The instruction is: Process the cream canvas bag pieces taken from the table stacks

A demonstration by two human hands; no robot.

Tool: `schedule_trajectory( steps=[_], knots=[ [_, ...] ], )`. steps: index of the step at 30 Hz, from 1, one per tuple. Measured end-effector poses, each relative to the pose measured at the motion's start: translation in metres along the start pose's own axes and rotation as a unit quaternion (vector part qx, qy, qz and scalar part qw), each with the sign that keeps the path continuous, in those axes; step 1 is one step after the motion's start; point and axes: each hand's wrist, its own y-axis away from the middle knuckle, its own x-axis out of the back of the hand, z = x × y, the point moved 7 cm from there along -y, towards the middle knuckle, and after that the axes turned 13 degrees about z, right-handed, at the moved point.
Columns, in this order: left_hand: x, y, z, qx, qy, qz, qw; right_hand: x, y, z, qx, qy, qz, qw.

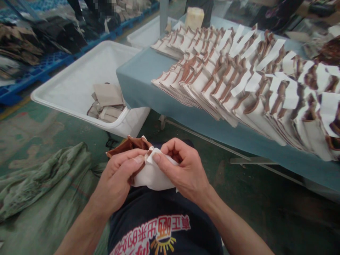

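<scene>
Fingers [166, 163] around a rounded white, brown-lined piece [155, 177].

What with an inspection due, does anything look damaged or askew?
Pale patches on the green floor, left, look worn, breaking its color. White slips lie at uneven angles across the table's rows of pieces.

Pretty clearly some kind of factory workshop: loads of matching white-and-brown pieces [196, 86] lined up on a long table [140, 71], blue pallets [50, 67] stacked with material, scuffed green floor [34, 138].
</scene>
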Motion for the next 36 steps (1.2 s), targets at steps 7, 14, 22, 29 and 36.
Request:
schedule_trajectory(
  steps=[7,14,22,29,36],
  knots=[
    [-0.004,-0.002,0.004,-0.018,0.042,0.033,0.998,-0.004,0.0,0.007,-0.02,-0.017,0.003,1.0],
    [-0.003,-0.002,0.001,-0.019,0.033,0.038,0.999,-0.012,-0.001,0.012,-0.066,-0.082,-0.064,0.992],
    [0.008,-0.005,-0.009,-0.052,-0.045,0.036,0.997,-0.009,0.001,0.017,-0.063,-0.057,-0.052,0.995],
    [0.002,-0.005,-0.004,-0.012,-0.009,0.09,0.996,-0.012,0.004,0.017,-0.106,-0.088,-0.069,0.988],
    [-0.004,-0.003,-0.001,0.02,0.013,0.097,0.995,-0.017,0.003,0.019,-0.166,-0.118,-0.111,0.973]
  ],
)
